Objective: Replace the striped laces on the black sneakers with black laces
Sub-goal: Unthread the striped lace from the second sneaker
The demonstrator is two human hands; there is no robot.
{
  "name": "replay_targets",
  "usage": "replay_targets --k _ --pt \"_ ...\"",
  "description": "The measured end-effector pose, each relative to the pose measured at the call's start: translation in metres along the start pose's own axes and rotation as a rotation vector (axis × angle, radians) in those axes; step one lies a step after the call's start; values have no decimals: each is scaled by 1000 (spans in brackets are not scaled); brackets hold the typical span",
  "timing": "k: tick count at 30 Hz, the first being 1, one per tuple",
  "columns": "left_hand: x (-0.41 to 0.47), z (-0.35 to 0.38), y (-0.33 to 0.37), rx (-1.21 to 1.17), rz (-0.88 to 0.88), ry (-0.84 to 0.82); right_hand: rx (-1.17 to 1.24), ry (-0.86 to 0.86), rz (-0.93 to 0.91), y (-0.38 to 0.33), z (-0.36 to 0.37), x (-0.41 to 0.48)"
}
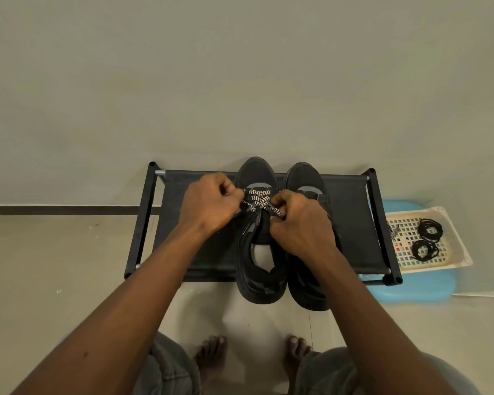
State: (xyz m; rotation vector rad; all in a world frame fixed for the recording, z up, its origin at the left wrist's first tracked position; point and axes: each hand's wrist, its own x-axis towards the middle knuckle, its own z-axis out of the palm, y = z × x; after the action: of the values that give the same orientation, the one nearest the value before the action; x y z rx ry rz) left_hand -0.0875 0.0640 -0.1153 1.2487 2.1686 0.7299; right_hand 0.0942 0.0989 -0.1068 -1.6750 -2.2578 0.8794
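The left hand point(208, 203) is curled, its fingertips pinching one end of the striped lace point(258, 197). The right hand point(300, 223) is curled too and pinches the other end. The lace crosses between the two hands, over the upper eyelets of a black sneaker point(255, 172). A second sneaker point(304, 175) stands just beside it, partly under the right hand. Both sit on a low black rack point(177, 192). To the right, well apart, two coiled black laces point(429, 226) lie in a tray point(458, 246) on a blue stool point(411, 289).

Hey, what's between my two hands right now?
In the head view, the striped lace crisscrossing the left sneaker spans between the left hand and right hand, both pinching it.
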Motion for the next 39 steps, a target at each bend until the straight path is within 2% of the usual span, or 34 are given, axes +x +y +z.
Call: replay_targets --k 3,6,10,12,14,17,22,28,39 --pt "2 -4 -7 186 4 58 -25 37 -31 0 1 0" --pt "-1 -3 1 187 51 70 -112 90 -64 -2 4 -1" --pt "-8 4 14 100 7 -121 -184 111 -125 -5 4 -1" --pt "-12 7 16 117 3 -253 -195 67 -166 -5 3 -1" --pt "-17 8 17 193 30 -304 -184 37 -188 -5 4 -2" --pt "-19 11 15 296 80 -260 -180 37 -177 -6 4 -1" --pt "-15 6 13 112 43 -271 -177 40 -122 -3 3 0" --pt "-16 4 8 48 65 -261 -376 118 -245 -9 12 1" --pt "-9 9 1 76 117 -250 -480 291 -327 -9 30 14"
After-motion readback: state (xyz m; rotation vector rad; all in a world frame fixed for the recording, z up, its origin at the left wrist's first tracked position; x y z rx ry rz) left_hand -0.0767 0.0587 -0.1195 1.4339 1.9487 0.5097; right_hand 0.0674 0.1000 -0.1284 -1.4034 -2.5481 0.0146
